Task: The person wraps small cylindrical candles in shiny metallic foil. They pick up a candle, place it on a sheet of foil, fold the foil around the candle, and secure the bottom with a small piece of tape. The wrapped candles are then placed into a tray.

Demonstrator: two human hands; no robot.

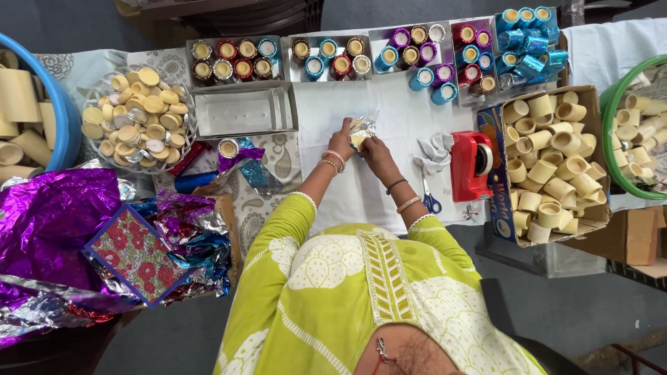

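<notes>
Two hands meet over the middle of the white-covered table (389, 125), both closed around one small cup wrapped in silver foil (361, 130). The left hand (342, 142) grips it from the left with fingers curled, bangles on the wrist, the green-sleeved forearm angling in from below. The right hand (379, 154) pinches the foil from the right, its forearm likewise rising from the body. Crumpled purple foil sheets (48, 215) heap at the table's left edge. A cardboard box of bare cream cups (552, 163) sits at the right edge. A red tape dispenser (472, 165) stands just beside that box, and blue-handled scissors (430, 196) lie near the right wrist.
</notes>
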